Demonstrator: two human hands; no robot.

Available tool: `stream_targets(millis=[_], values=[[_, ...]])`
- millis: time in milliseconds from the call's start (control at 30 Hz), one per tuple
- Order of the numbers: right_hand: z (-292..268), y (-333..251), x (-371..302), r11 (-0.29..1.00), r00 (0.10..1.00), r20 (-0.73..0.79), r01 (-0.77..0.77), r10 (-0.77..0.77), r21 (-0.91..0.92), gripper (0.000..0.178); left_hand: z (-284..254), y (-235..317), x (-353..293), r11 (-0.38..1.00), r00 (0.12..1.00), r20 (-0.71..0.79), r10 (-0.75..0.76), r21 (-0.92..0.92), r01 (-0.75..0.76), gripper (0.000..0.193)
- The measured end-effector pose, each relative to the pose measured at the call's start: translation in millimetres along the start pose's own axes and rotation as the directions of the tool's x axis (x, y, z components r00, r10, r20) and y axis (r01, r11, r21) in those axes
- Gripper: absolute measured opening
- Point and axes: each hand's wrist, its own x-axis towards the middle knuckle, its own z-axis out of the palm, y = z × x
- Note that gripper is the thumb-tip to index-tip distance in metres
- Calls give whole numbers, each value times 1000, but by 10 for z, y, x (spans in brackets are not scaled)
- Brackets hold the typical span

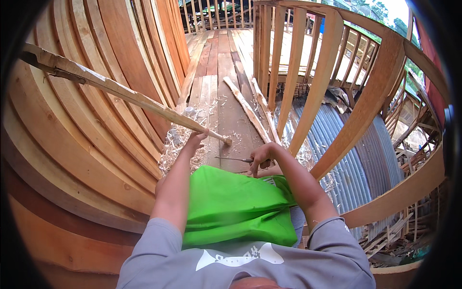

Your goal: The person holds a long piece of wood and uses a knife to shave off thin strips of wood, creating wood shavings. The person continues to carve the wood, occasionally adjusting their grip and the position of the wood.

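Head camera's peering down over the grey shirt (231, 270), close at bottom centre, and facing along the floorboards (226, 115) toward top centre.

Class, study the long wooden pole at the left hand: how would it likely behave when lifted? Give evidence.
The pole is probably stiff, since it runs nearly straight with no clear sag. It would likely feel unbalanced if lifted by the left hand alone, because most of its length lies to one side of the grip.
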Motion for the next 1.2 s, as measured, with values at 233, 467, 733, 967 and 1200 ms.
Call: stream_targets(millis=[233, 467, 733, 967, 1200], values=[[262, 179, -394, 961, 946, -197, 273, -258, 53, 39, -20, 716, -443, 710, 589, 468, -659, 645, 283, 107], [883, -170, -1160, 967, 954, -299, -41, -37, -250, 46, 77, 1323, -1600, 315, 644, 269, -716, 948, -46, 87], [1476, -173, -1364, 918, 709, -700, -219, -82, -330, 31, -282, 1193, -2288, 358, 906, 269, -326, 923, -145, 46], [949, -221, -1664, 906, 198, -884, 105, -424, -411, 10, -370, 1801, -2639, 700, 980, 68, 185, 692, -180, 32], [432, -741, -2510, 739, -644, -605, 89, -469, -667, 18, -333, 2704, -2982, 521, 562, -178, 808, 664, -537, 27]])
